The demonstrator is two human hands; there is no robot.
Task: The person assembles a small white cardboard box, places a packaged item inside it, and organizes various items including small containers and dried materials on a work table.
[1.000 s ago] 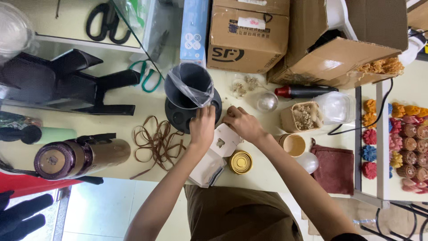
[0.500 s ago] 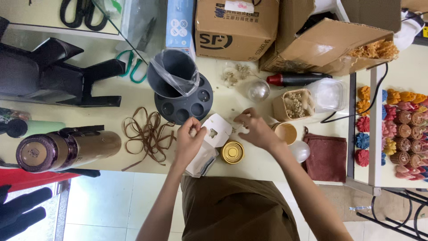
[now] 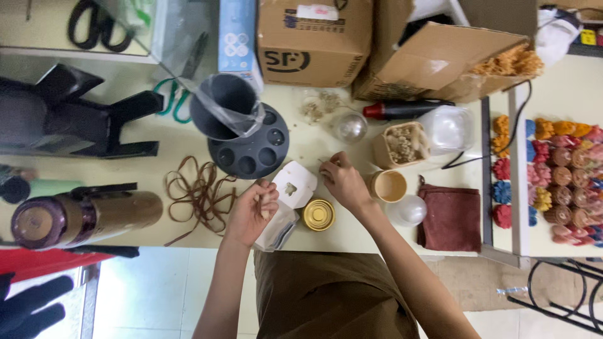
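Grip of left hand (image 3: 252, 210) on white paper packet (image 3: 293, 186), right hand (image 3: 342, 180) pinch contents unclear

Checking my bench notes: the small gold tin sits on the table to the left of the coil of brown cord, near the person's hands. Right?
Not quite. In the head view the gold tin lies to the right of the brown cord, between the left hand and right hand.

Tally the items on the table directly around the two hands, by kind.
White paper box at the left hand: 1
Gold tin: 1
Clear round globes: 2
Round cups by the right hand: 2
Dark red cloth pouch: 1
Total: 7
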